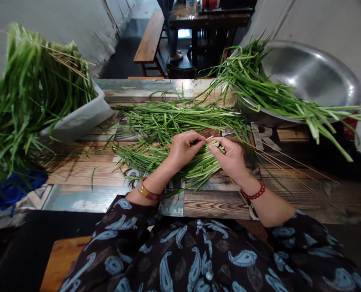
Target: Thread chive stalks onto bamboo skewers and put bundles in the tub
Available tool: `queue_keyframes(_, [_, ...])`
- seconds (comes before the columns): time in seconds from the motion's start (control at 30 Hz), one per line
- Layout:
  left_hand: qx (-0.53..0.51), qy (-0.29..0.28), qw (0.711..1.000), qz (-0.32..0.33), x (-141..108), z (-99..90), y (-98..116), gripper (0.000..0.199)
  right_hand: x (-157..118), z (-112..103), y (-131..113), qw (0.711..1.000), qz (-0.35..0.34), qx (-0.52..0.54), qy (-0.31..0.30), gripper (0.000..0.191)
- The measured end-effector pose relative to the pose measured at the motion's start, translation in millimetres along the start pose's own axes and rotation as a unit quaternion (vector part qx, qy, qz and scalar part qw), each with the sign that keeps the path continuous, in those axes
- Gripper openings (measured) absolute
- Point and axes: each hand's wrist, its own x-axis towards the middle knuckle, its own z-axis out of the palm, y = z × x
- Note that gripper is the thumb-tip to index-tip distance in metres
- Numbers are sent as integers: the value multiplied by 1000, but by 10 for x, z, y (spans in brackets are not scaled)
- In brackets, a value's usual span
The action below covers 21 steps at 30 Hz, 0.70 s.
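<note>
My left hand (pixel 183 149) is closed in a pinch, thumb and forefinger at the pale cut ends of a small bunch of garlic chives (pixel 203 164). Closed around that bunch from the other side, my right hand (pixel 232 158) has its thumb pressed on the stalk ends. The fingertips of both hands almost meet. Beyond them, more loose chives (pixel 180 117) lie crosswise on the wood-patterned table (pixel 85 172). Several thin bamboo skewers (pixel 292 176) rest to the right of my right hand. One more skewer (pixel 239 190) slants below my right wrist, its upper end hidden.
At left, a white plastic tub (pixel 79 117) is heaped with skewered chives (pixel 43 77). A steel basin (pixel 314 69) at right holds loose chives hanging over its rim. A blue cloth (pixel 16 188) lies at far left. Behind are a bench (pixel 150 36) and a person's leg (pixel 172 38).
</note>
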Motion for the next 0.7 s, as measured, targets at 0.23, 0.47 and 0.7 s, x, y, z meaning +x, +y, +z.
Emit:
queue_keyframes(0.23, [9, 12, 1000, 19, -6, -4, -22, 10, -20, 25, 92, 999, 19, 26, 15, 46])
queue_keyframes(0.47, [14, -15, 998, 64, -14, 5, -63, 13, -13, 36, 89, 998, -11, 58, 7, 31])
queue_keyframes(0.7, [28, -34, 995, 92, -18, -3, -83, 15, -19, 40, 87, 999, 8, 37, 21, 24])
